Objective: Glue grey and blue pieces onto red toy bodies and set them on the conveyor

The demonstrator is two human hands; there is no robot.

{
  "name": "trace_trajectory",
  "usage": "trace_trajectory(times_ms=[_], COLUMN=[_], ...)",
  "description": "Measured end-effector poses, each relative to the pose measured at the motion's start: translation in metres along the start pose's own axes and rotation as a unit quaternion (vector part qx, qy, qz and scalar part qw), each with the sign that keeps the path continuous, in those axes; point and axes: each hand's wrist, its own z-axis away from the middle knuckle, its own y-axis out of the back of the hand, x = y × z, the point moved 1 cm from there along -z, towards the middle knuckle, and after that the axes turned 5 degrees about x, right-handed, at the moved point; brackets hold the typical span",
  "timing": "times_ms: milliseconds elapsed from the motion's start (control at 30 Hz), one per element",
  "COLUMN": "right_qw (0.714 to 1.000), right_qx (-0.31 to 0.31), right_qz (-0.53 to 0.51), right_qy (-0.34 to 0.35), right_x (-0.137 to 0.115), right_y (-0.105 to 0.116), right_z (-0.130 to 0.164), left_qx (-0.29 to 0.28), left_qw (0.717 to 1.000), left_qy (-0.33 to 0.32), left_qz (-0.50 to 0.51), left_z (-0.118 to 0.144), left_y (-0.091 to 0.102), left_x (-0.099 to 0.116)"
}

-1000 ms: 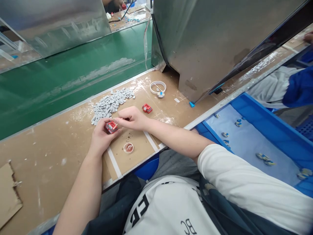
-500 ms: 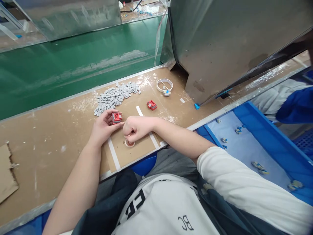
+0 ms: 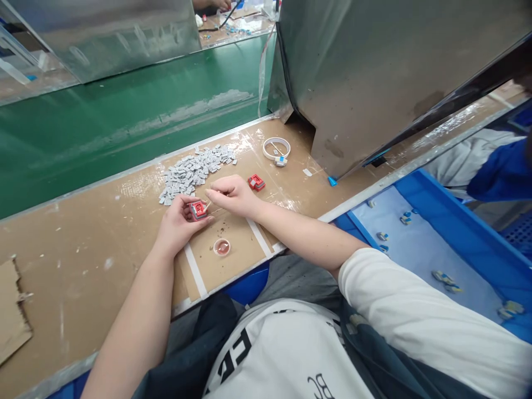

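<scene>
Near me a small round cup (image 3: 221, 247) sits on the surface (image 3: 83, 260). My left hand (image 3: 177, 221) grips a red part (image 3: 198, 210); my right hand (image 3: 233, 194) pinches a thin stick (image 3: 209, 204) touching it. Behind lie grey pieces (image 3: 193, 169).

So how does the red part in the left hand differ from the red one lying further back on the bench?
The held red part sits in the left hand; the loose red part lies untouched on the brown bench. The right hand brings a thin stick to the held red part; nothing touches the loose one. The held red part lies nearer the small round dish. Both look like the same small red square housing.
</scene>
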Motion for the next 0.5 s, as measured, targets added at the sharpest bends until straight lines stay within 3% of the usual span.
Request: trace_trajectory(times_ms=[233,500], right_qw=[0.998,0.999], right_qx=[0.034,0.033], right_qz=[0.052,0.021], right_qy=[-0.027,-0.021], right_x=[0.006,0.01], right_y=[-0.005,-0.008], right_z=[-0.002,-0.001], left_qx=[0.001,0.002], left_qw=[0.999,0.996], left_qy=[0.001,-0.015], left_qz=[-0.044,-0.083], left_z=[0.002,0.002], left_y=[-0.001,-0.001], left_x=[0.006,0.012])
